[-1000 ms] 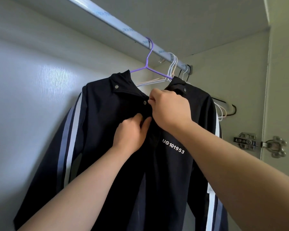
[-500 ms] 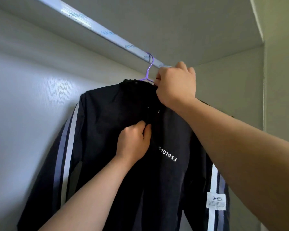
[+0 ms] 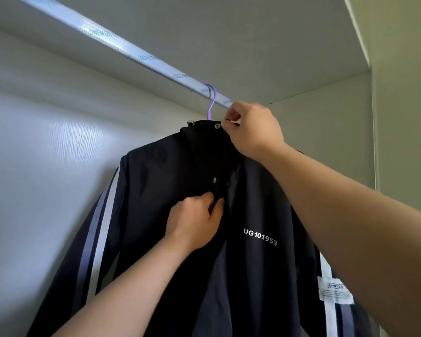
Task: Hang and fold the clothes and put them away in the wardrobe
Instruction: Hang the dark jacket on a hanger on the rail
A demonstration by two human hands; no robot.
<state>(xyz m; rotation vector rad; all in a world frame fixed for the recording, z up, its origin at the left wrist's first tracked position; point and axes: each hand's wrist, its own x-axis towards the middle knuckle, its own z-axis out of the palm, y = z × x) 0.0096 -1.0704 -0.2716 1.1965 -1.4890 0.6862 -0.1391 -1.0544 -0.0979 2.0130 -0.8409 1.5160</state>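
Navy jacket [image 3: 180, 276] hangs on purple hanger [image 3: 212, 100], hook over wardrobe rail [image 3: 122, 47] toward rail's right end. Right hand [image 3: 253, 130] pinches collar [image 3: 202, 137] beside upper snap [image 3: 216, 126], just under hook; likely squaring collar so garment sits centred. Left hand [image 3: 195, 220] pinches front edge just below middle snap [image 3: 214, 180], probably keeping front taut and aligned for fastening.
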